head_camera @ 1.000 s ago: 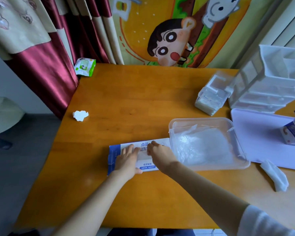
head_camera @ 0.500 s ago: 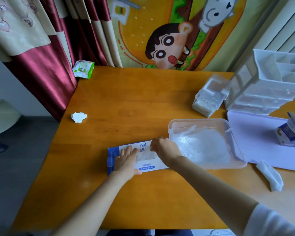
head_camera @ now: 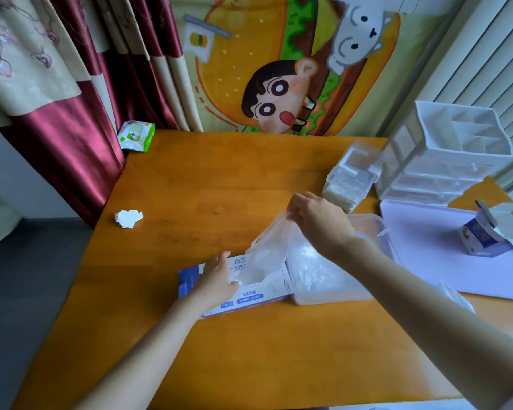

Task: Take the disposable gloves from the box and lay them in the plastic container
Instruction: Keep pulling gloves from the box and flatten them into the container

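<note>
Box: blue-and-white box [head_camera: 251,295] lies flat on the tabletop [head_camera: 219,187], slot facing up, its right end touching the plastic container [head_camera: 365,218]. That makes a short carry from one to the other, by my reading.
Left hand: the left hand [head_camera: 216,279] lies flat on the left part of the box, fingers straight and a little spread, pressing down and gripping nothing. Probably there so the light carton does not lift with the film.
Right hand: the right hand [head_camera: 320,223] is raised over the container's left side, fingers bunched, thumb and fingertips pinching the top edge of one glove [head_camera: 267,250].
Glove: thin clear film, hanging from the pinch down to the slot. Its lower end seems to sit in the box, though I cannot tell how much.
Container: no lid on it, with a pile of gloves [head_camera: 311,270] lying inside.
Step in hand: freeing this glove from the slot — laying it on the pile is not yet done.
</note>
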Available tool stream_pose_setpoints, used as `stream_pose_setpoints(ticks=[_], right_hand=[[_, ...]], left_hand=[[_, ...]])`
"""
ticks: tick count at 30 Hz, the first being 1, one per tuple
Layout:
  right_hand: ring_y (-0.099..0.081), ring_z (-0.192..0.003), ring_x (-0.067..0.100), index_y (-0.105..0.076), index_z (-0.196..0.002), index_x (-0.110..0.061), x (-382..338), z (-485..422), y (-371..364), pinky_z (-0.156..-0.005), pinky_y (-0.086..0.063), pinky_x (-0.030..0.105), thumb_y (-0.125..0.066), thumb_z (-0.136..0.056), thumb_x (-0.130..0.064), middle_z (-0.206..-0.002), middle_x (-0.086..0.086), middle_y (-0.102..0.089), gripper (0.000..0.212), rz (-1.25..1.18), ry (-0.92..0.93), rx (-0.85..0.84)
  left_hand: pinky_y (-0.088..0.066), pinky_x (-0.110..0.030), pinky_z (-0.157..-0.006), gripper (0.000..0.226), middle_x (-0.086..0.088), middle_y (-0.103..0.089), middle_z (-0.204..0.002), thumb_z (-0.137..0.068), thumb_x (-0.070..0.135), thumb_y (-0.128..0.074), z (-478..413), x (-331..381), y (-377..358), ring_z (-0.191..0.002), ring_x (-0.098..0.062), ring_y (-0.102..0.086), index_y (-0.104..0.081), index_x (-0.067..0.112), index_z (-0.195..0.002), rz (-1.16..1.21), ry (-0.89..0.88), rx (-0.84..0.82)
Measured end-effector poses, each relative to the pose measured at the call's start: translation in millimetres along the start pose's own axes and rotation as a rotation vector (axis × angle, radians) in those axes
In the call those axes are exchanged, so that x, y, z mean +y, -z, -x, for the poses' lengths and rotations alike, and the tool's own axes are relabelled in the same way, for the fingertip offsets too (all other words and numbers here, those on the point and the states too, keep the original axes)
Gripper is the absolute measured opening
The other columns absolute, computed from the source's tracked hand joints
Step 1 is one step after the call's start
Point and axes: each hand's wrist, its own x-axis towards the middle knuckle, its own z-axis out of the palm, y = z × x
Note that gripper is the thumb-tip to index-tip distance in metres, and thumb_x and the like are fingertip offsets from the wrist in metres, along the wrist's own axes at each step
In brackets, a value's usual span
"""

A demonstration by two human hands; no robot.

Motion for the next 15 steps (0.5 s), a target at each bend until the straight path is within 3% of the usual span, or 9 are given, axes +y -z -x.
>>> stream_pose_setpoints(ticks=[3, 5, 7, 8, 9, 12, 15], right_hand=[[-0.061, -0.083, 0.022, -0.061, -0.105, -0.015, -3.1, 9.1, 1.7, -0.066, -0.051, 0.034, -0.051, -0.097, -0.024, -0.104, 0.002, -0.062, 0.016, 0.059, 0.059, -0.061], [-0.061, -0.086, 0.022, -0.062, -0.106, -0.017, -8.8, 13.7, 1.0, -0.064, -0.047, 0.032, -0.052, -0.096, -0.026, -0.105, 0.001, -0.062, 0.016, 0.052, 0.096, -0.104], [-0.059, -0.092, 0.020, -0.062, -0.106, -0.018, -14.1, 18.0, -1.6, -0.067, -0.046, 0.032, -0.053, -0.096, -0.028, -0.104, 0.000, -0.062, 0.017, 0.022, 0.138, -0.113], [-0.058, -0.096, 0.019, -0.062, -0.107, -0.018, -14.4, 20.9, -3.1, -0.070, -0.047, 0.032, -0.054, -0.095, -0.029, -0.105, -0.001, -0.062, 0.018, -0.027, 0.145, -0.088], [-0.057, -0.098, 0.016, -0.060, -0.110, -0.017, -12.6, 23.9, -4.1, -0.075, -0.048, 0.031, -0.057, -0.093, -0.029, -0.107, -0.001, -0.061, 0.020, -0.123, 0.123, -0.034], [-0.051, -0.106, 0.009, -0.048, -0.125, -0.009, 4.5, 31.8, -12.8, -0.090, -0.044, 0.023, -0.067, -0.085, -0.030, -0.119, -0.001, -0.054, 0.049, -0.466, -0.095, 0.179], [-0.048, -0.114, 0.010, -0.039, -0.133, -0.007, 18.8, 40.0, -28.4, -0.096, -0.039, 0.023, -0.070, -0.081, -0.032, -0.124, -0.002, -0.047, 0.066, -0.617, -0.344, 0.064]], left_hand=[[-0.026, -0.028, -0.109, 0.081, 0.002, -0.015, -0.156, -0.088, 0.022, -0.064, 8.3, 28.5, 22.1, -0.142, -0.016, -0.020, -0.012, 0.021, -0.150, 0.307, -0.156, 0.042], [-0.030, -0.024, -0.103, 0.077, 0.008, -0.029, -0.146, -0.084, 0.030, -0.070, 10.8, 47.6, 30.4, -0.135, -0.010, -0.030, -0.024, 0.026, -0.146, 0.326, -0.223, 0.043], [-0.040, -0.018, -0.085, 0.040, 0.010, -0.053, -0.119, -0.086, 0.029, -0.068, 7.2, 60.2, 32.9, -0.113, -0.011, -0.050, -0.048, 0.027, -0.121, 0.301, -0.275, 0.101], [-0.041, -0.017, -0.071, 0.017, 0.009, -0.060, -0.100, -0.088, 0.026, -0.064, 4.9, 63.7, 34.0, -0.096, -0.014, -0.057, -0.054, 0.027, -0.102, 0.296, -0.297, 0.142], [-0.040, -0.016, -0.063, 0.008, 0.009, -0.061, -0.084, -0.091, 0.024, -0.061, 3.7, 66.5, 35.7, -0.083, -0.016, -0.059, -0.055, 0.027, -0.088, 0.316, -0.319, 0.172], [-0.043, -0.009, -0.068, 0.007, 0.014, -0.064, -0.086, -0.093, 0.019, -0.060, 5.6, 69.9, 42.0, -0.083, -0.002, -0.060, -0.061, 0.025, -0.090, 0.527, -0.325, 0.202], [-0.045, -0.004, -0.068, 0.012, 0.013, -0.066, -0.087, -0.094, 0.012, -0.057, 11.8, 76.6, 46.9, -0.081, 0.003, -0.062, -0.063, 0.021, -0.093, 0.801, -0.309, 0.159]])
